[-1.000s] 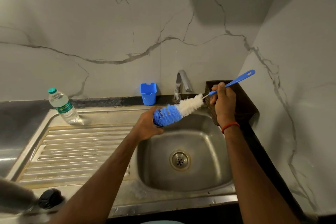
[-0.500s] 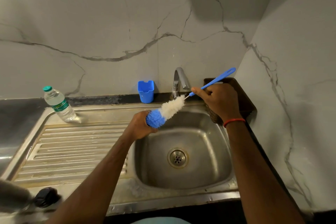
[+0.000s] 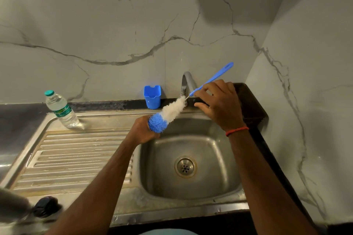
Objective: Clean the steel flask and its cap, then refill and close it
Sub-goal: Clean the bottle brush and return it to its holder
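Currently, I see the steel flask [image 3: 11, 204], blurred, at the lower left edge of the drainboard with the black cap [image 3: 45, 207] just beside it, both placed as before. My left hand [image 3: 142, 130] curls its fingers round the blue bristle tip of the bottle brush [image 3: 172, 109] above the sink [image 3: 210, 177], with less blue showing than a second ago. My right hand [image 3: 219, 105] pinches the brush's blue handle near the tap [image 3: 188, 80].

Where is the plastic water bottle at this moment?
In the head view the water bottle stands on the left, at the back corner of the drainboard near the wall, far left of the blue cup.
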`<state>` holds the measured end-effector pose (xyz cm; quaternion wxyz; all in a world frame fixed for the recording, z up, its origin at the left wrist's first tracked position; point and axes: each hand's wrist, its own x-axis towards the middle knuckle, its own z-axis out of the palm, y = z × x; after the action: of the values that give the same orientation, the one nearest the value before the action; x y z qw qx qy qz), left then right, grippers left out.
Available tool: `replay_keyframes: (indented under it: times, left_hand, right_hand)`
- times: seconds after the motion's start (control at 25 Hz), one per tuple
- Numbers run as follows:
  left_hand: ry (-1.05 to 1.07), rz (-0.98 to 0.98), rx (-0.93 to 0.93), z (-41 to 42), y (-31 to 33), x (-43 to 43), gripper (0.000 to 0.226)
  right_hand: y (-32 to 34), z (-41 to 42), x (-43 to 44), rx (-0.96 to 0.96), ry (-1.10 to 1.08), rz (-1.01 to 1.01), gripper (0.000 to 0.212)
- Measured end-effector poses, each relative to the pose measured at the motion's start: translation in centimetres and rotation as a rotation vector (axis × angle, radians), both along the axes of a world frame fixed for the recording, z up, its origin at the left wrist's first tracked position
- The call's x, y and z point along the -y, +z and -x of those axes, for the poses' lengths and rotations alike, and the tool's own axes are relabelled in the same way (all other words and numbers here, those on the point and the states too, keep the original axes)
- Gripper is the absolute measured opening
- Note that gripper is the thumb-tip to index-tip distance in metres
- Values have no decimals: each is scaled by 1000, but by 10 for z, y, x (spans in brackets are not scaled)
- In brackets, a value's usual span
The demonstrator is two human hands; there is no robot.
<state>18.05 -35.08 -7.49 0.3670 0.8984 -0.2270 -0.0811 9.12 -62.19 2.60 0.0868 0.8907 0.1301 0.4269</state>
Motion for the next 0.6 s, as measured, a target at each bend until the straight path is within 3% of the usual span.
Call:
replay_keyframes:
  times: [0.2, 0.4, 0.48, 0.6]
  left_hand:
    - [-40, -51, 47, -5, 7, -11, 46]
    - [-17, 18, 25, 7, 10, -20, 95]
    - [13, -15, 25, 9, 9, -24, 85]
    - [-18, -102, 47, 11, 9, -25, 65]
  right_hand:
    - [0, -2, 1, 26, 46, 36, 4]
    - [-2, -4, 26, -365, 58, -50, 34]
    - [1, 4, 25, -603, -15, -81, 46]
    - [2, 8, 21, -791, -93, -182, 37]
